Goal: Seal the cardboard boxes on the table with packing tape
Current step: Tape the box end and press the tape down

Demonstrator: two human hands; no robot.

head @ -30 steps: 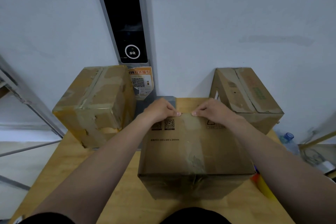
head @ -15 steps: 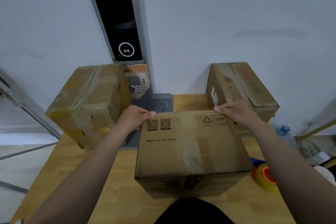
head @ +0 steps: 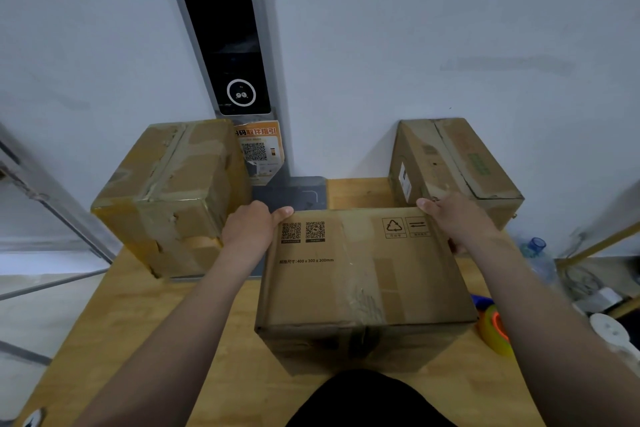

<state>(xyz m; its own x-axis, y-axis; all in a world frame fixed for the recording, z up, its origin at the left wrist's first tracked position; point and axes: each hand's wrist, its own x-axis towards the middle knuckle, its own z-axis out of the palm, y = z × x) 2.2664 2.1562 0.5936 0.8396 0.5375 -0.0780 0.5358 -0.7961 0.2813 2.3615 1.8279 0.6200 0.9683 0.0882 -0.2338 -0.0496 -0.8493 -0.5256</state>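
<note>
A closed cardboard box [head: 363, 274] with QR codes and a recycling mark sits in the middle of the wooden table [head: 114, 333], a clear tape strip running down its top and front. My left hand [head: 251, 229] grips its far left corner, thumb on the top face. My right hand [head: 457, 215] grips its far right corner the same way. A roll of packing tape [head: 495, 329] with an orange core lies on the table just right of the box.
A worn, heavily taped box [head: 169, 191] stands at the back left and another taped box [head: 457, 163] at the back right against the white wall. A dark scanner column [head: 228, 28] rises behind. A blue-capped bottle [head: 535, 248] and clutter lie off the right edge.
Both hands slid apart from the middle of the box's far edge out to its two far corners. The tape roll has come into sight at the right.
</note>
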